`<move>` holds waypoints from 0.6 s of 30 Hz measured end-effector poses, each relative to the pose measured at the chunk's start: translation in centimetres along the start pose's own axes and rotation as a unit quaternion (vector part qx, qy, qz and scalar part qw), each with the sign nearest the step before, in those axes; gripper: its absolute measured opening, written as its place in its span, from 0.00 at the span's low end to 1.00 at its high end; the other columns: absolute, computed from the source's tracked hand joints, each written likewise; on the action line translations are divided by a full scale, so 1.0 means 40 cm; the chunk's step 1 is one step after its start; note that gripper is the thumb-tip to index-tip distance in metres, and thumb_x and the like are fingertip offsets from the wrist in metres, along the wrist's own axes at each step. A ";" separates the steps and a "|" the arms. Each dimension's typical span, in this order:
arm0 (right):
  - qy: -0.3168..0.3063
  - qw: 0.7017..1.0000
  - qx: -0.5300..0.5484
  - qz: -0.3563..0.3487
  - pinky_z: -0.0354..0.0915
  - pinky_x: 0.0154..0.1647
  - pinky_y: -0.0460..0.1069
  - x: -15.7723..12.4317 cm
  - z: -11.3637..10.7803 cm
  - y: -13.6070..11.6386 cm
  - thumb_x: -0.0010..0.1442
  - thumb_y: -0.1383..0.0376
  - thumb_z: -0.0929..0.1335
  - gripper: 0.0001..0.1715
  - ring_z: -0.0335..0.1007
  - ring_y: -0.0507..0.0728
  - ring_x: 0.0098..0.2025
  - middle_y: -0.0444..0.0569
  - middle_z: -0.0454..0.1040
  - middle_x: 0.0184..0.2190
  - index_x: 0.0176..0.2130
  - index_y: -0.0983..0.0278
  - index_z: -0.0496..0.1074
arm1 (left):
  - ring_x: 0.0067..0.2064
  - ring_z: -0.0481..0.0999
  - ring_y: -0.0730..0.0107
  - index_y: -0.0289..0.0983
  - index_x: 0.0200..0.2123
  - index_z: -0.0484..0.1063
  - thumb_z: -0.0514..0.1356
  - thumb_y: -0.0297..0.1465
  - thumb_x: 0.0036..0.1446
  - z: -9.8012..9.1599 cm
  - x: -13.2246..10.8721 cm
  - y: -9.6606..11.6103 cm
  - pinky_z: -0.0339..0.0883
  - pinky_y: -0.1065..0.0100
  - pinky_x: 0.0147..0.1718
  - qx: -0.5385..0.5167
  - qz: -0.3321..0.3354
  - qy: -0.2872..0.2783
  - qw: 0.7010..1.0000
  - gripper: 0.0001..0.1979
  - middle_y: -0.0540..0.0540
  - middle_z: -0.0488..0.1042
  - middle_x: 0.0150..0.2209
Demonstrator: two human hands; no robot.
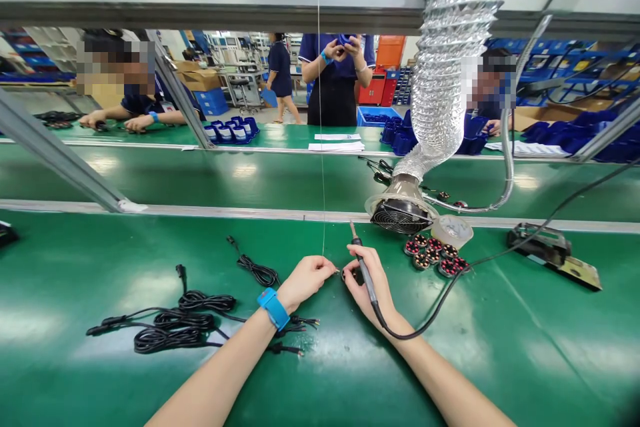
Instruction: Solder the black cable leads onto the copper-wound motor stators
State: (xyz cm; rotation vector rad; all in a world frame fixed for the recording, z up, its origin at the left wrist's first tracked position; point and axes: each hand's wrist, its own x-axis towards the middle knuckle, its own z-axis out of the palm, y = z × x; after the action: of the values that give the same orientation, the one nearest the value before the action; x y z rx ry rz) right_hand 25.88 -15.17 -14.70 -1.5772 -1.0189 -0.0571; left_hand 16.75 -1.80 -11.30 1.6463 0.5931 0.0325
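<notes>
My left hand (309, 278), with a blue wrist strap (273, 309), is closed in a pinch; small wire ends of a cable poke from its fingertips. A thin solder wire (323, 200) hangs from above and ends beside those fingers. My right hand (373, 283) grips a soldering iron (366, 273), its tip pointing up and away. The thumb and a finger of that hand also pinch a small dark round piece (344, 275), mostly hidden, close to the wire ends. One coiled black cable (257, 271) lies beyond my left wrist, and several more cables (175, 330) lie left of my forearm.
Several round connectors (433, 253) sit right of my hands, beside a tape roll (453, 230). A fume duct (403, 203) hangs low over them. The iron's cord (445, 293) crosses to a stand (555, 250). Co-workers (337, 73) are across the line, near blue trays (233, 130).
</notes>
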 end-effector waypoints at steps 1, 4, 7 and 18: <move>-0.001 1.000 -0.001 0.003 0.71 0.40 0.44 0.000 0.000 0.001 0.57 0.74 0.64 0.25 0.71 0.46 0.31 0.47 0.64 0.45 0.53 0.58 0.64 | 0.20 0.48 0.80 0.35 0.27 0.66 0.59 0.47 0.45 0.000 0.000 0.000 0.41 0.73 0.22 0.001 0.003 0.001 1.000 0.19 0.59 0.52 0.17; -0.008 1.000 -0.008 0.009 0.71 0.41 0.45 -0.001 0.001 0.005 0.57 0.73 0.64 0.24 0.72 0.48 0.34 0.47 0.65 0.44 0.53 0.59 0.65 | 0.20 0.49 0.80 0.35 0.26 0.66 0.59 0.46 0.46 0.000 -0.001 0.002 0.42 0.73 0.22 0.007 0.003 0.001 1.000 0.18 0.58 0.52 0.17; -0.017 1.000 -0.014 0.015 0.71 0.43 0.46 -0.001 0.002 0.004 0.57 0.73 0.64 0.24 0.73 0.49 0.36 0.48 0.66 0.43 0.53 0.59 0.65 | 0.21 0.50 0.79 0.35 0.26 0.66 0.58 0.44 0.47 0.000 -0.003 0.005 0.43 0.73 0.22 0.012 0.004 0.003 1.000 0.17 0.58 0.52 0.17; -0.029 1.000 -0.003 0.010 0.70 0.44 0.46 -0.001 -0.004 -0.007 0.55 0.74 0.64 0.27 0.72 0.47 0.33 0.47 0.64 0.45 0.53 0.58 0.64 | 0.20 0.51 0.79 0.34 0.26 0.67 0.58 0.43 0.48 -0.003 -0.001 -0.001 0.45 0.72 0.22 0.008 0.015 0.005 1.000 0.15 0.57 0.53 0.17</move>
State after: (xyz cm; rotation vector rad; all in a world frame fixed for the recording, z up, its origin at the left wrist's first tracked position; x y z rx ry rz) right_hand 25.77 -15.33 -14.45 -1.6028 -1.0481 -0.0016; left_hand 16.66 -1.71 -11.32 1.6708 0.5786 0.0586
